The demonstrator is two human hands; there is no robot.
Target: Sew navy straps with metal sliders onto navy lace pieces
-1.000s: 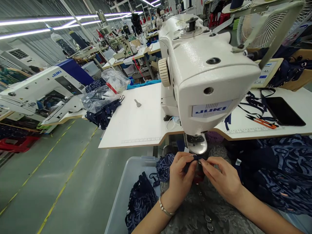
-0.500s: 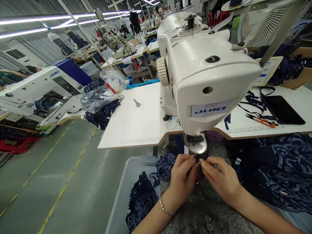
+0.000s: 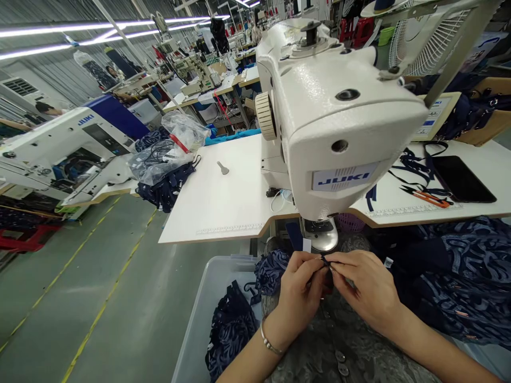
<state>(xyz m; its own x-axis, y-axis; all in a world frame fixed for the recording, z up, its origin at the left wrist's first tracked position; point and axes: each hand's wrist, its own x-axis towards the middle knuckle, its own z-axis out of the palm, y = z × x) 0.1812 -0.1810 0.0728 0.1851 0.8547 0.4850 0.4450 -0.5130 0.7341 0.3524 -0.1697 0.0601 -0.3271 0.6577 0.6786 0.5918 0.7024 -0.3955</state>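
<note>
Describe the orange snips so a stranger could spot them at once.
Start at the big white sewing machine in the middle and follow the white tabletop to its right. There, the snips lie beside the black phone, near some dark straps. Their bright orange colour sets them apart from those dark neighbours.

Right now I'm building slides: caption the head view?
Left hand and right hand grip dark fabric in front of a JUKI sewing machine.
</note>
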